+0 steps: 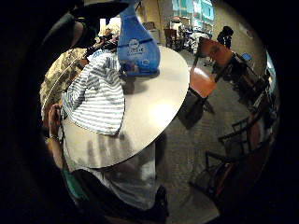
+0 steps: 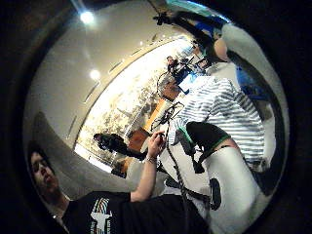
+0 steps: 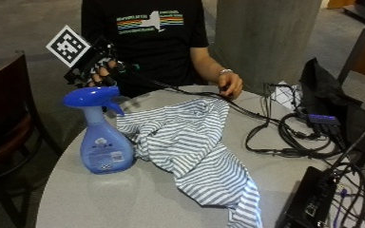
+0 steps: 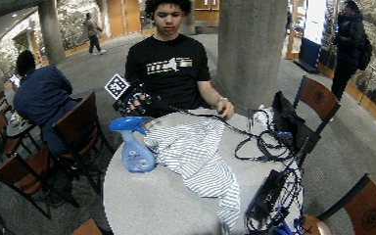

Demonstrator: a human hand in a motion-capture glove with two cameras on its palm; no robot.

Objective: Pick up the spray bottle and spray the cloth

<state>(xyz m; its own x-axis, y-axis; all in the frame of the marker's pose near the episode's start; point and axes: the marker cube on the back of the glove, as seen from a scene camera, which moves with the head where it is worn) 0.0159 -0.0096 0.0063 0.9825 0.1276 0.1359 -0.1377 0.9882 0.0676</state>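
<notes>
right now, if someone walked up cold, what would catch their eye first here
The blue spray bottle stands upright near the table's edge, right beside a striped cloth crumpled across the middle. The gloved right hand hovers just above and behind the bottle's trigger head, not touching it. A tangle of black cables lies on the far side of the cloth.
</notes>
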